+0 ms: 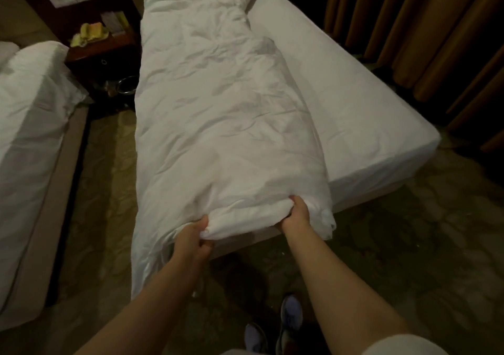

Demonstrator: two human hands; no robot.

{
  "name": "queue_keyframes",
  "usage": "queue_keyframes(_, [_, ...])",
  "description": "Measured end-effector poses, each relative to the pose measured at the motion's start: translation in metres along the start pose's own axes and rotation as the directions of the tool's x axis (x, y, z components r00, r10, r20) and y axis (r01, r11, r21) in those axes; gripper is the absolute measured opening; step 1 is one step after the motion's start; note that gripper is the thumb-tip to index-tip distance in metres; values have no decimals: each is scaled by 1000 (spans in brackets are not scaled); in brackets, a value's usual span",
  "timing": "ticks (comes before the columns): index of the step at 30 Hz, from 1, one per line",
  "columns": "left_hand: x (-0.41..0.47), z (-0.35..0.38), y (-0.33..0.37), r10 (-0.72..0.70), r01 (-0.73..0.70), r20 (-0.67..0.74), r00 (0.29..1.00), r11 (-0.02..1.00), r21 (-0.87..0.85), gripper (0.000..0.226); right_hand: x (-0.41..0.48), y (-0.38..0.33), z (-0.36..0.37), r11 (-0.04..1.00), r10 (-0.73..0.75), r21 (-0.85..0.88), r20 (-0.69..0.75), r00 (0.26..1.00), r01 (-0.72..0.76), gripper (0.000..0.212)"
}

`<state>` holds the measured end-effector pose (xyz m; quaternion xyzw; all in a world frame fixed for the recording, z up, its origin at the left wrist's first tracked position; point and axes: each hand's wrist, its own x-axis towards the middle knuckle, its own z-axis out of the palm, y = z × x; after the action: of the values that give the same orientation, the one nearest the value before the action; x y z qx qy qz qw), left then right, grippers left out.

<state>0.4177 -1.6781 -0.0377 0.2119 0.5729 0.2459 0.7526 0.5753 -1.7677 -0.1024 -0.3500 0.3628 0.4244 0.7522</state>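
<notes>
The mattress, flat and taut under its smooth fitted sheet, is carrying a puffy white duvet; folded into a long crumpled strip, the duvet is running near to far along the left half, its left edge hanging toward the carpet. The left hand and right hand are clutching its rolled near end, each grip closing tight round a thick bunch of soft cotton. Given that overhang, an uneven tug is likely risking the slippery cover sliding off leftward, or the fold coming apart.
</notes>
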Motion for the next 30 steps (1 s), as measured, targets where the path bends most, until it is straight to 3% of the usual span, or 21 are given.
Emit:
queue_keyframes(2, [-3, 1, -1, 13, -12, 27, 1000, 998, -56, 15, -17, -20, 9, 961, -266, -89, -31, 964, 262, 42])
queue_keyframes(4, [-9, 5, 5, 45, -37, 93, 995, 996, -80, 15, -42, -41, 20, 842, -508, -192, 34, 861, 505, 39])
queue_keyframes(6, [-12, 5, 10, 81, -78, 131, 988, 997, -25, 18, -50, -49, 20, 753, -602, -272, 82, 794, 599, 40])
queue_keyframes(8, [-4, -1, -2, 71, -75, 115, 991, 997, 33, 19, -39, -45, 4, 753, -607, -302, 20, 794, 584, 41])
queue_keyframes(11, [14, -20, -44, -54, 50, 71, 996, 997, 56, 17, -8, -31, -36, 838, -495, -350, -162, 854, 419, 45])
queue_keyframes(15, [24, -39, -68, -121, 120, 9, 993, 989, 84, 18, 20, -20, -70, 796, -421, -541, -173, 891, 271, 62])
queue_keyframes(17, [23, -37, -66, -83, 81, 18, 996, 991, 107, 20, 17, -23, -69, 747, -474, -589, -147, 868, 308, 66])
queue_keyframes(19, [22, -31, -64, -19, 16, 30, 999, 995, 100, 27, 3, -31, -56, 694, -543, -611, -98, 834, 380, 57])
queue_keyframes(24, [-4, -46, -66, 67, -71, 40, 997, 994, 85, 19, -59, -31, -49, 650, -631, -510, 51, 775, 563, 49])
queue_keyframes(27, [-28, -75, -83, 56, -60, 50, 997, 995, 83, 18, -73, -8, -87, 662, -623, -525, 11, 782, 535, 51])
queue_keyframes(30, [-36, -97, -116, -30, 30, 0, 1000, 991, 128, 24, -72, 11, -126, 709, -551, -573, -86, 830, 411, 52])
